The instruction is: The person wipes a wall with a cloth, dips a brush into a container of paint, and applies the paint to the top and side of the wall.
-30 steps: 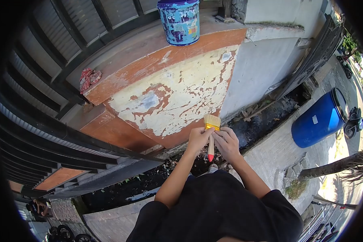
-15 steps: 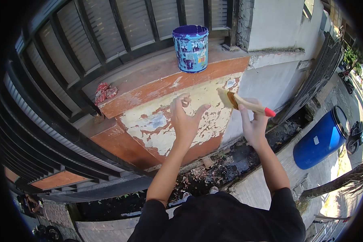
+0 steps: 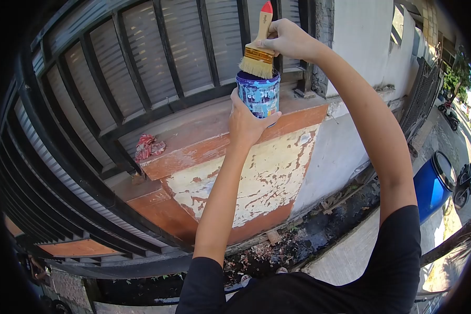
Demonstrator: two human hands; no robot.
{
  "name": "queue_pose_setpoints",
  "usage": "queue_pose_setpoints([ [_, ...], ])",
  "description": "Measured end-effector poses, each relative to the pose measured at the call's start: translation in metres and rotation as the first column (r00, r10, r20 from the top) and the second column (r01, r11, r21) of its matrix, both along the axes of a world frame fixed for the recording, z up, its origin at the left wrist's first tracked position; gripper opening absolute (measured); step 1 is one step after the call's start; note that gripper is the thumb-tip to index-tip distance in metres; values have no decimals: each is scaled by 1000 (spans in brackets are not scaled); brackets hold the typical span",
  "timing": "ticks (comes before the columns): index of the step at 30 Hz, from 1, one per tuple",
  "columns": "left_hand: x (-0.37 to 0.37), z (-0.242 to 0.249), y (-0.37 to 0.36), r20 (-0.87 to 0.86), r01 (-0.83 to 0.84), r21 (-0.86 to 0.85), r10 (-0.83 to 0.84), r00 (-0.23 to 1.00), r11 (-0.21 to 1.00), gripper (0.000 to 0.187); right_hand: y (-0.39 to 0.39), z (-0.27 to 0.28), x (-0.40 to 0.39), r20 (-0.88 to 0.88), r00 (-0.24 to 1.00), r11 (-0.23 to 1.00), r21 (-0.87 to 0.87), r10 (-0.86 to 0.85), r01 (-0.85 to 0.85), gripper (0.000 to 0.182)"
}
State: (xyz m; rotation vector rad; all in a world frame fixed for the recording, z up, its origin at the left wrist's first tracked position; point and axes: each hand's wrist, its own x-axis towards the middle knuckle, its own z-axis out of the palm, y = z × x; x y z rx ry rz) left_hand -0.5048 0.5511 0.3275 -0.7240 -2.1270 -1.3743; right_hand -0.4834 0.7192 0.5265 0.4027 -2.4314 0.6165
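Note:
In my right hand (image 3: 293,41) is a wide paintbrush (image 3: 258,52) with a wooden handle and a red tip. Its pale bristles point down at the opening of a paint-smeared blue and purple bucket (image 3: 257,97). My left hand (image 3: 248,119) is wrapped round the lower left side of that bucket, thumb across the front. The bucket is at the ledge (image 3: 193,137) on top of a low wall, whose face (image 3: 261,172) has peeling cream paint inside an orange border.
A crumpled red and white cloth (image 3: 149,147) lies on the ledge's left part. Dark metal bars (image 3: 165,47) rise behind the ledge. Below the wall runs a wet ditch (image 3: 319,235) with debris. A blue barrel (image 3: 433,183) stands at the right.
My left hand has moved up and taken hold of the bucket. My right hand has raised the brush over the bucket, turning its bristles downward. The view has shifted slightly.

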Motion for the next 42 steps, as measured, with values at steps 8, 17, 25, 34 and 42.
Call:
queue_pose_setpoints([
  [8, -3, -8, 7, -41, -47, 43, 48, 998, 998, 122, 9, -19, -23, 11, 998, 994, 94, 54, -54, 40],
  [17, -5, -23, 11, -221, -56, 96, 76, 972, 994, 123, 1, -32, 31, -153, 982, 992, 75, 110, -100, 32],
  [25, -4, -29, 13, -282, -62, 106, 89, 955, 992, 122, -7, -56, 54, -231, 967, 985, 156, 109, -73, 29],
  [34, -3, -28, 14, -314, -62, 126, 99, 944, 990, 121, -14, -59, 51, -204, 979, 978, 210, 27, 17, 21],
  [42, -2, -28, 14, -312, -62, 124, 99, 945, 990, 121, -19, -59, 49, -187, 982, 950, 310, 19, 41, 26],
])
